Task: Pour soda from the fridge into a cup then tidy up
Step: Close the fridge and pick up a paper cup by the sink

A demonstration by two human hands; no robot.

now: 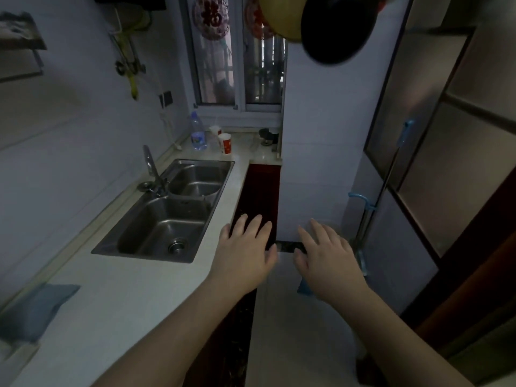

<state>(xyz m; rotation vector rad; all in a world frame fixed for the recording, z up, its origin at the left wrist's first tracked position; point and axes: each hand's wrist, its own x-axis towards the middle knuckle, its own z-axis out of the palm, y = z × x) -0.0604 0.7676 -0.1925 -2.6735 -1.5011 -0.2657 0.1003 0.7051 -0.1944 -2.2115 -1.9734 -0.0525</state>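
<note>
DESK: What do the hands show in this dim kitchen?

OPERATOR: From my remote feed, both are released and grasp nothing. The left hand [245, 247] is stretched forward with fingers straight and spread, over the edge of the pale bench [117, 308]. The right hand [326, 255] is beside it, fingers loosely spread, over the floor in front of a white fridge [312, 163].

DESK: And the cup?

OPERATOR: A red-and-white paper cup [225, 143] stands upright at the far end of the bench, well apart from both hands. A second cup [215, 130] stands just behind it, and a clear plastic water bottle [198, 132] with a blue label stands just to its left. I see no soda on my feed.

DESK: Anything else?

OPERATOR: A steel double sink [170, 213] with a tap [152, 169] is set into the bench left of the hands. A blue-grey cloth [36, 311] lies at the near left. A mop [374, 208] with blue fittings leans by the frosted door on the right.
</note>
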